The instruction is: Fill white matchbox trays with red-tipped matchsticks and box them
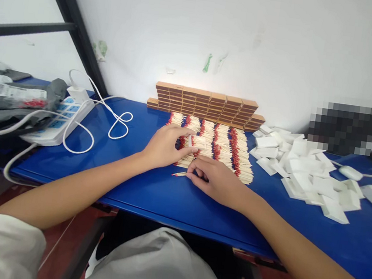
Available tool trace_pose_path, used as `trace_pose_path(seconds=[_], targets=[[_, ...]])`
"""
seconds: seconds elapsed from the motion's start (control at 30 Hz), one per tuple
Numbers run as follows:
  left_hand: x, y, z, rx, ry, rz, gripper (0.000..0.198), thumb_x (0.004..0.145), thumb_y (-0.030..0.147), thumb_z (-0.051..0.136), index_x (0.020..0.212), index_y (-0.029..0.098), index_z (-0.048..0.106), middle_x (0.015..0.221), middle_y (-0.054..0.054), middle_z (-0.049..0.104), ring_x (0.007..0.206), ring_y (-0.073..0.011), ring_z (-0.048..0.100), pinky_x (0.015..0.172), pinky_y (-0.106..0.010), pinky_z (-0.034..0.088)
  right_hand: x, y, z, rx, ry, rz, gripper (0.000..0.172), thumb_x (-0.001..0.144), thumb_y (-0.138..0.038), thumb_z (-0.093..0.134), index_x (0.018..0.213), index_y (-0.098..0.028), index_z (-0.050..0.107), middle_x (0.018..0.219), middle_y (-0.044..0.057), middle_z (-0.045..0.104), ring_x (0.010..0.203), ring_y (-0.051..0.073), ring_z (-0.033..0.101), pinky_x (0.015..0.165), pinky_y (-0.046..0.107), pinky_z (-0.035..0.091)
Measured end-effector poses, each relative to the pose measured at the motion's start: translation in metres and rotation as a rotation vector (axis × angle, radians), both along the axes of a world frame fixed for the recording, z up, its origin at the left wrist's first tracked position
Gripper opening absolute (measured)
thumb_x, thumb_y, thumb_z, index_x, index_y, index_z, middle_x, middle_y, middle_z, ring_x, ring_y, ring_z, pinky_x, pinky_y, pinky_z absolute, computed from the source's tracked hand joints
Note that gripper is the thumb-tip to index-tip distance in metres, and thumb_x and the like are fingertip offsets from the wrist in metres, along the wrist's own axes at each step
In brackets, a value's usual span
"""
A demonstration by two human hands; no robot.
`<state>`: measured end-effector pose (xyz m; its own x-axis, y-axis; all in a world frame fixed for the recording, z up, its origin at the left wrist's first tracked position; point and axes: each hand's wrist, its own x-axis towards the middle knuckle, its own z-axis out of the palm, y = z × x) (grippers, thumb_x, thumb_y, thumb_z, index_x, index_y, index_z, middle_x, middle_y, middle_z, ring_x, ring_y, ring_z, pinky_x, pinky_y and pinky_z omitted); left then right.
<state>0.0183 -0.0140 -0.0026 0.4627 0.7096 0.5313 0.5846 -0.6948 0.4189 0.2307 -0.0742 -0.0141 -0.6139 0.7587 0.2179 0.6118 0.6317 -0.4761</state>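
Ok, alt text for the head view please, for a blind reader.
The left hand holds a white tray of matches; the right hand is at loose matches on a blue table, with rows of matches, stacked brown boxes and piled white trays.

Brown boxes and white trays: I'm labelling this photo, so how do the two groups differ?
The brown boxes are stacked in neat rows; the white trays lie in a loose heap. The brown boxes look closed, while several white trays are visibly open. Both groups sit on the blue table.
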Motion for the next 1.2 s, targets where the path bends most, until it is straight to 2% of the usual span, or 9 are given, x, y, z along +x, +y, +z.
trace_pose_path(seconds=[0.47, 0.7, 0.97, 1.1, 1.2], targets=[[0.0, 0.001, -0.001, -0.001, 0.009, -0.006, 0.04, 0.089, 0.043, 0.081, 0.12, 0.019, 0.075, 0.117, -0.008, 0.079, 0.109, -0.0272, 0.072, 0.099, -0.043, 0.055, 0.01, -0.002, 0.017, -0.05, -0.076, 0.008, 0.007, 0.093, -0.019, 0.064, 0.087, -0.021, 0.067, 0.078, 0.0, 0.057, 0.071, 0.015, 0.053, 0.068, 0.028, 0.039], [0.0, 0.001, -0.002, -0.005, 0.001, -0.014, 0.039, 0.088, 0.042, 0.081, 0.12, 0.02, 0.075, 0.117, -0.008, 0.079, 0.11, -0.0275, 0.072, 0.099, -0.043, 0.055, 0.008, -0.001, 0.013, -0.053, -0.058, 0.005, 0.005, 0.098, -0.023, 0.062, 0.1, -0.022, 0.067, 0.075, -0.002, 0.056, 0.067, 0.015, 0.052, 0.065, 0.028, 0.038], [-0.001, 0.001, -0.002, -0.015, 0.016, -0.017, 0.041, 0.09, 0.046, 0.079, 0.121, 0.02, 0.075, 0.114, -0.009, 0.079, 0.107, -0.0271, 0.072, 0.096, -0.041, 0.055, 0.005, -0.002, 0.006, -0.089, -0.05, 0.034, 0.01, 0.101, -0.023, 0.058, 0.093, -0.021, 0.064, 0.075, -0.002, 0.057, 0.067, 0.014, 0.051, 0.064, 0.027, 0.037], [-0.001, 0.001, -0.002, 0.0, 0.023, -0.014, 0.042, 0.089, 0.044, 0.08, 0.122, 0.019, 0.075, 0.113, -0.009, 0.079, 0.107, -0.0271, 0.071, 0.096, -0.041, 0.054, 0.011, -0.001, 0.013, -0.09, -0.018, 0.007, 0.011, 0.102, -0.025, 0.058, 0.094, -0.022, 0.065, 0.075, -0.001, 0.057, 0.067, 0.015, 0.052, 0.065, 0.028, 0.039], [0.0, 0.001, -0.002, 0.012, 0.036, -0.035, 0.041, 0.088, 0.042, 0.081, 0.121, 0.019, 0.075, 0.109, -0.008, 0.079, 0.106, -0.0273, 0.072, 0.097, -0.041, 0.054, 0.02, 0.004, 0.021, -0.001, 0.059, -0.1, 0.013, 0.102, -0.03, 0.058, 0.095, -0.022, 0.065, 0.073, -0.001, 0.057, 0.065, 0.015, 0.051, 0.062, 0.029, 0.038]])
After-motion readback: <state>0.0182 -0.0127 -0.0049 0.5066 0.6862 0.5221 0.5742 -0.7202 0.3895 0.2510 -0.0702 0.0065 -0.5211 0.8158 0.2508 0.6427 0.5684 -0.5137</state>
